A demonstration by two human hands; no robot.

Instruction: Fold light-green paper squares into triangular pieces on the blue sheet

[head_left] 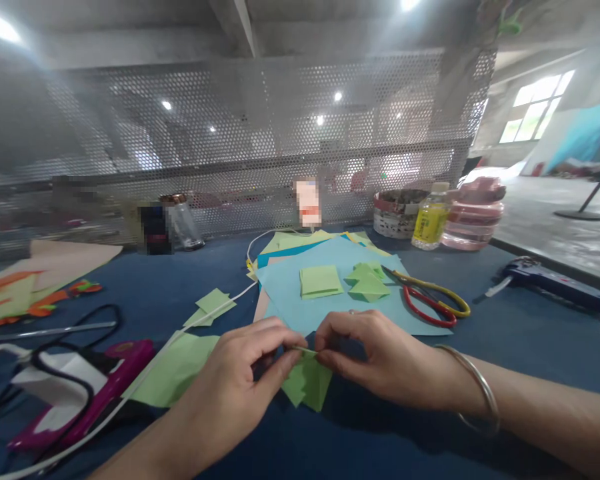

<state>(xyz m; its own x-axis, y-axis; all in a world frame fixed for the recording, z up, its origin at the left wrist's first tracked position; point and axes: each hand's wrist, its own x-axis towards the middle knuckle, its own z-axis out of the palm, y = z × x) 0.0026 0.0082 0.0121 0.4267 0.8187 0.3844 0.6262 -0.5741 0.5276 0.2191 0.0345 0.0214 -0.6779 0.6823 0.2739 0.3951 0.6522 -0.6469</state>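
Both hands pinch one small folded piece of light green paper (307, 383) just above the blue table (360, 440). My left hand (240, 373) grips its left top edge with thumb and fingers closed. My right hand (375, 357), a bangle on its wrist, pinches the right top edge. Behind the hands a light blue sheet (330, 293) carries a folded green square (320, 281) and a green folded tree shape (366, 283).
Red and yellow scissors (433, 300) lie right of the blue sheet. A glue gun (555, 283) rests far right, a magenta glue gun (95, 393) and cords at left. Green paper scraps (177, 367), a yellow bottle (431, 219), containers and a perforated metal screen (260, 153) stand behind.
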